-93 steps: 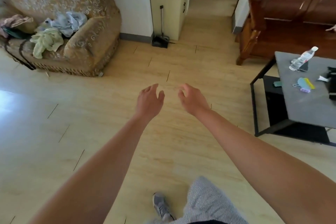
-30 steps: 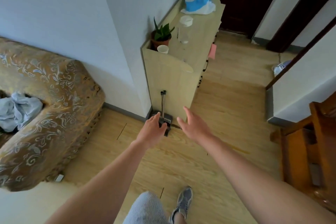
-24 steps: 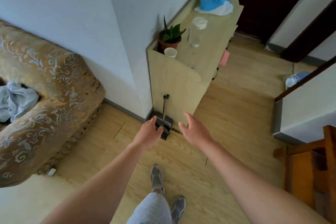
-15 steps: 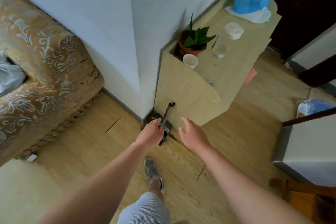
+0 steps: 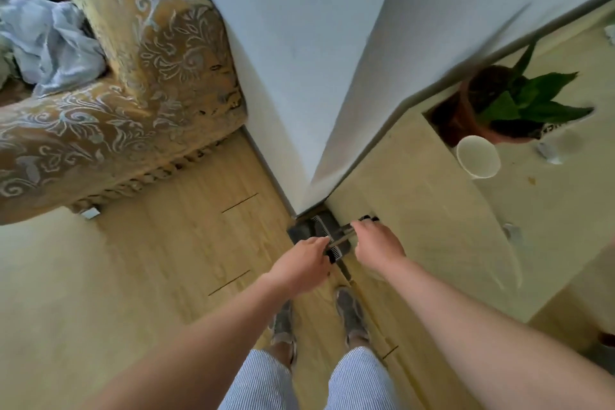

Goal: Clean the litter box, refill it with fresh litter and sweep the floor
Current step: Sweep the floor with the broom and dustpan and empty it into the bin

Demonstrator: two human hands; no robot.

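Both my arms reach straight down in front of the cabinet [image 5: 416,210], palms turned down. My left hand [image 5: 299,268] is low by the cabinet's foot. The dustpan-and-broom set [image 5: 316,228] stands on the floor against the cabinet's near side, and its handles [image 5: 341,236] slant up between my hands. The left fingertips touch the handles lower down, but I cannot tell whether they grip. My right hand [image 5: 377,248], up against the cabinet's side panel, curls its fingers over the handles' upper part.
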